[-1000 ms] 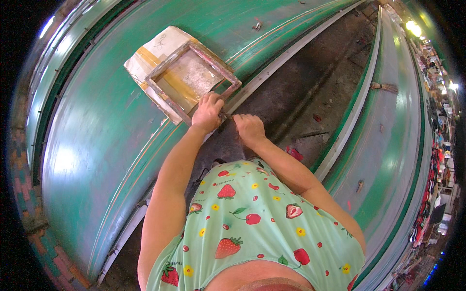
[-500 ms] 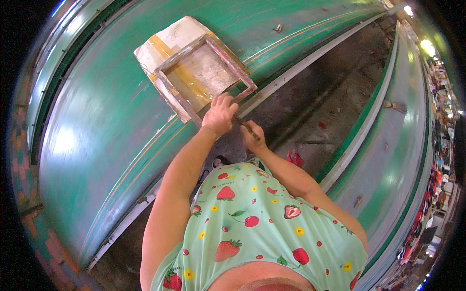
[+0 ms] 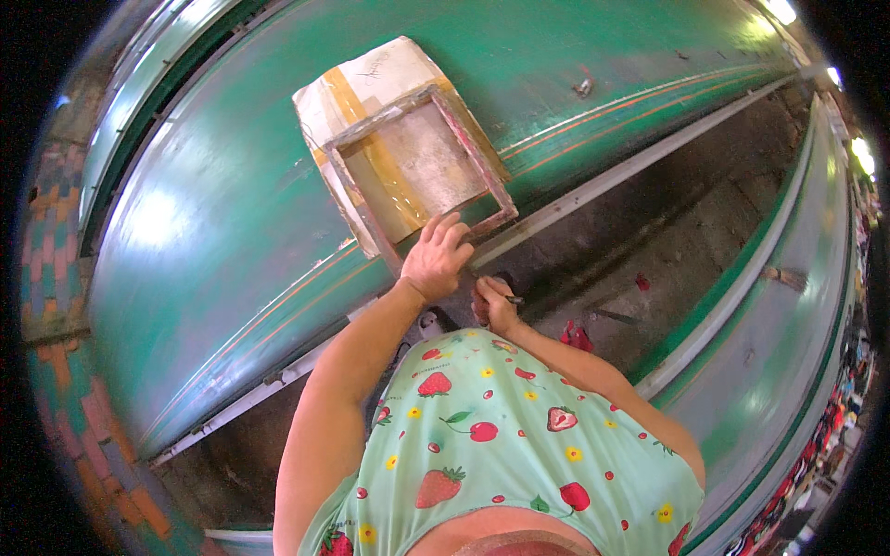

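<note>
A worn rectangular wooden frame (image 3: pixel 345 173) lies on a white carton piece (image 3: pixel 389 63) with strips of yellow-brown tape. My left hand (image 3: pixel 436 259) rests over the near bar of the frame, its fingers spread and reaching toward the opening. Below and to the right of it, close to my body, my right hand (image 3: pixel 499 307) is closed round a slim dark stick-like tool (image 3: pixel 515 300). One short end of the tool sticks out to the right; the rest is hidden by the fingers, and its kind cannot be made out.
The carton lies on a long green table (image 3: pixel 232 232) with a pale metal edge rail (image 3: pixel 593 190). A second long table (image 3: pixel 742 371) runs along the right and bears a brush (image 3: pixel 786 277). Red scraps (image 3: pixel 576 335) lie on the dark floor between them.
The whole view has shifted, so the frame and carton appear lower and farther right. My left hand's fingers are more spread. My right hand has turned, and less of its tool shows.
</note>
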`<state>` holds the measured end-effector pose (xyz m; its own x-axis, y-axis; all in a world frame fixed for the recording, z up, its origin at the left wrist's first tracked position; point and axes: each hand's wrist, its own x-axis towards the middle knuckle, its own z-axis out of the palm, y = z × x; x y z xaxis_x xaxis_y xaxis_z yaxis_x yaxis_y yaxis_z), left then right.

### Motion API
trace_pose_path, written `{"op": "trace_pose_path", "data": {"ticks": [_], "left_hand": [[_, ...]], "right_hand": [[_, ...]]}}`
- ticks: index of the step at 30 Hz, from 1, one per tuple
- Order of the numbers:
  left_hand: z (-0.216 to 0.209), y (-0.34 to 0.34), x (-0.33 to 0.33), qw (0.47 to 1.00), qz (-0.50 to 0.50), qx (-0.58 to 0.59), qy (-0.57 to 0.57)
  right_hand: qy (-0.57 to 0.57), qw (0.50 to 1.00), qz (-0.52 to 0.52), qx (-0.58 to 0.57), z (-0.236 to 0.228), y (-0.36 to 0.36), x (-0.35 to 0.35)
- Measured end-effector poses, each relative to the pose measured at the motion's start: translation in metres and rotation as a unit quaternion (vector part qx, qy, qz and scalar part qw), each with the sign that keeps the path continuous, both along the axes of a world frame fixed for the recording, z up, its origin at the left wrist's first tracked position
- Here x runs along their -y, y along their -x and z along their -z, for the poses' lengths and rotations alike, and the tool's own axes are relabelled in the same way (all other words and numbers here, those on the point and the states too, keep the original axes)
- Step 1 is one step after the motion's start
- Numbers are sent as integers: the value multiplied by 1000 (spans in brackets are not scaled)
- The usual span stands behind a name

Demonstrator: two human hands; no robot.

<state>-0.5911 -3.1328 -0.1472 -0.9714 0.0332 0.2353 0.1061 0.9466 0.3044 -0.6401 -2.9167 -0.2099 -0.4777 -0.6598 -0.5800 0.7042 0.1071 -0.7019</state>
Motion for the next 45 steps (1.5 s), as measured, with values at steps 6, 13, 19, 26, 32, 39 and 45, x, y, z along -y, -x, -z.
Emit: {"op": "trace_pose_path", "data": {"ticks": [6,13,19,26,32,39,45], "left_hand": [[0,-1,-1,1000,-1,3,9],[-3,-5,-3,1000,-9,-23,12],[-16,-9,-4,997,-15,-72,5],[-13,-47,11,942,-227,-200,-143],[9,-62,20,809,-548,-58,-206],[34,-67,20,821,-537,-94,-168],[48,-74,25,819,-537,-129,-158]], "right_hand": [[127,944,-9,303,10,8,-9],[95,938,19,333,19,11,-6],[40,985,75,152,19,-45,-27],[-135,953,233,-136,21,-32,-95],[-76,922,291,-244,-32,43,-87],[41,943,135,-303,-38,40,-3],[35,890,-99,-443,-35,56,6]]}}
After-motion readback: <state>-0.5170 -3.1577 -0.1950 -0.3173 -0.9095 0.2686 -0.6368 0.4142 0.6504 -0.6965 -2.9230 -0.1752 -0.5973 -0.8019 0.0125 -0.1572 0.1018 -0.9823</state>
